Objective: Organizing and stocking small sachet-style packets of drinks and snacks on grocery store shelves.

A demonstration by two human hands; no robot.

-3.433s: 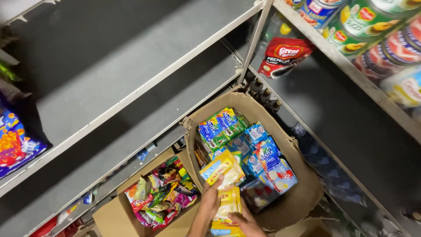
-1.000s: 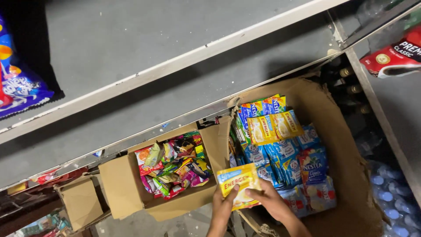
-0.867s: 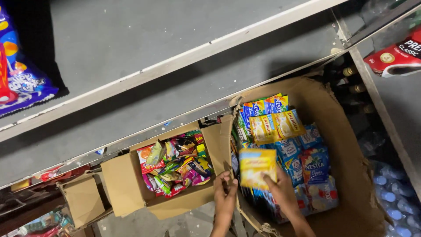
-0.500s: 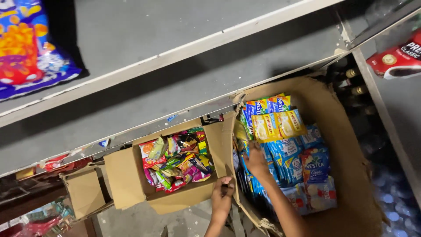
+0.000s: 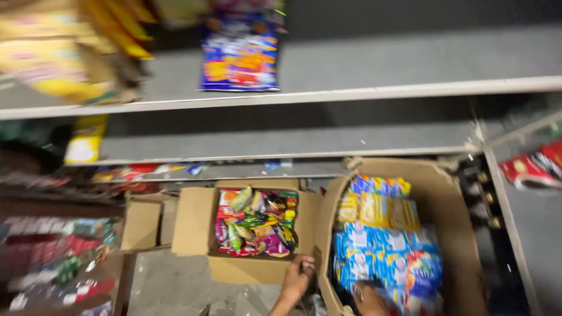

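Grey shelves (image 5: 374, 64) are being seen across the top, with a blue snack bag (image 5: 240, 52) lying near the front edge of the upper shelf. The picture is blurred, so small things are being left out.

Below, on the floor by the bottom shelf's front edge, a big brown box (image 5: 451, 199) is standing open. It is being filled with yellow packets (image 5: 380, 210) at the far side and blue and white packets (image 5: 380, 251) nearer the person. The right hand (image 5: 367, 295) is being pushed down among the blue packets at the near edge. Whether its fingers are apart or together cannot be told, because they are hidden and blurred.

Just beside it on the left, a small brown box (image 5: 193, 225) is being kept full of mixed bright candy packs (image 5: 257, 222). The left hand (image 5: 297, 275) is being rested on the corner where the two boxes meet, with its fingers curled together over the cardboard edge.

It is judged that the big box should be held steady at that corner while packets are being handled, so nothing is being tipped or crushed.
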